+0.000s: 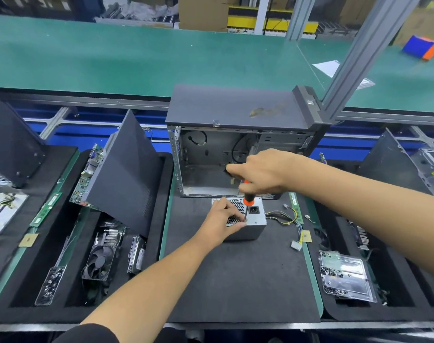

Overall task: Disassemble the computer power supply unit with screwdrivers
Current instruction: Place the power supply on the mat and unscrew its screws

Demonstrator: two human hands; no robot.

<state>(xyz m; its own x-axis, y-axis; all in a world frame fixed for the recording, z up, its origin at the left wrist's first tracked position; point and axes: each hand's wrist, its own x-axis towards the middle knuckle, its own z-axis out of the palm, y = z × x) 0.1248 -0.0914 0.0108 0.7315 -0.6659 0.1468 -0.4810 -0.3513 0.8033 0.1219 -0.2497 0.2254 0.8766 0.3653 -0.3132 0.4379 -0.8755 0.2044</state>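
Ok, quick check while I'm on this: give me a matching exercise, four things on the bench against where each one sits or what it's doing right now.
Things:
1. screwdriver
2. power supply
3. computer case
4. cooling fan

Places or states:
A. lies in the tray left of the black mat
B. stands open behind the power supply
C. held upright by the right hand, tip down on the power supply
D. rests on the black mat, steadied by the left hand

Pairs: 1-C, 2-D, 3-B, 4-A
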